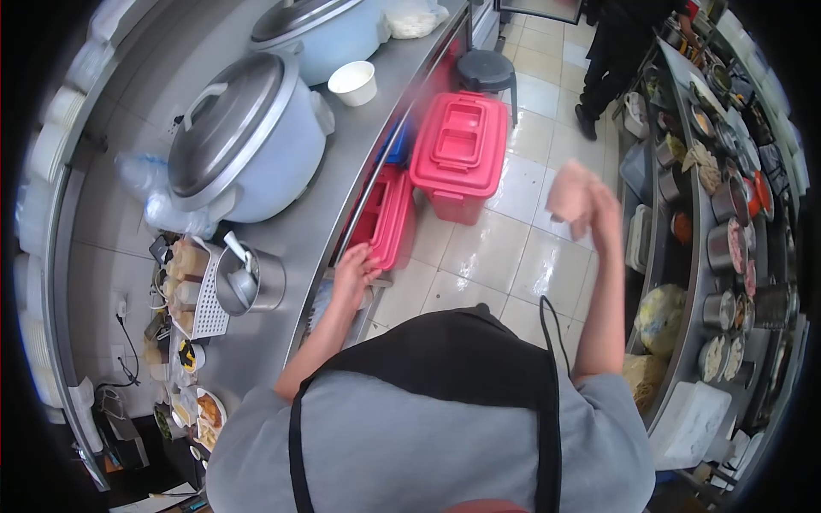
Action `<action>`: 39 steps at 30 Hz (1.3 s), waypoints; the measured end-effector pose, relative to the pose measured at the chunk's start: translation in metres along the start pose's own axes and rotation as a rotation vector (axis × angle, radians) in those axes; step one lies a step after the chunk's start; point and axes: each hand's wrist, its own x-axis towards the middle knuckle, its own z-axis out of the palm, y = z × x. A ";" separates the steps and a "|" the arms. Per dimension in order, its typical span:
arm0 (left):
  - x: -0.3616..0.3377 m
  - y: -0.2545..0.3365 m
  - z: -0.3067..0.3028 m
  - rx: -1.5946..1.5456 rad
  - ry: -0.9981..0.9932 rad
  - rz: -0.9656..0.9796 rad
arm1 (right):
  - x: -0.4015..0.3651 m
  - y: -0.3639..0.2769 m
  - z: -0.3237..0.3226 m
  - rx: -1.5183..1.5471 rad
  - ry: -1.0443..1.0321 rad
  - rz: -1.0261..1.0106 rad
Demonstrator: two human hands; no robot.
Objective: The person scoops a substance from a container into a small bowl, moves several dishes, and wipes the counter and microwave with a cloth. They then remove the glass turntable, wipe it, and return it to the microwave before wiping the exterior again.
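My left hand [352,278] is beside the front edge of the steel counter, fingers apart and a little bent. Its fingertips overlap the near corner of a low red bin [395,224] in this view, and nothing shows in the palm. Out to the right, above the tiled floor, is my right hand [583,201], smeared by motion. I cannot tell whether it holds anything. Ahead, between the hands, stands a lidded red bin [457,145].
Two big lidded rice cookers [248,137], a white cup [352,83] and a steel pot [269,282] with a ladle stand on the left counter [342,162]. A dark stool [486,70] and a person [616,51] are ahead. Food pots [725,248] line the right shelves.
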 end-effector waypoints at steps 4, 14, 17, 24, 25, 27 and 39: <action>0.033 0.024 0.048 0.133 -0.057 0.187 | 0.005 -0.080 -0.031 0.705 -0.048 -0.016; 0.135 0.012 0.052 0.394 0.192 0.223 | 0.172 0.061 0.039 0.181 -0.507 0.446; 0.207 0.038 0.057 0.733 0.378 0.506 | 0.183 0.079 0.076 0.202 -0.584 0.789; 0.332 0.085 0.103 1.314 0.634 0.836 | 0.230 0.154 0.111 0.017 -0.646 0.843; 0.342 0.085 0.108 1.408 0.708 0.892 | 0.245 0.160 0.116 0.049 -0.732 0.915; 0.350 0.079 0.114 1.419 0.749 0.848 | 0.280 0.161 0.137 -0.090 -0.821 0.840; 0.343 0.020 0.177 1.237 1.073 0.654 | 0.589 0.405 0.356 -1.523 -0.741 -0.581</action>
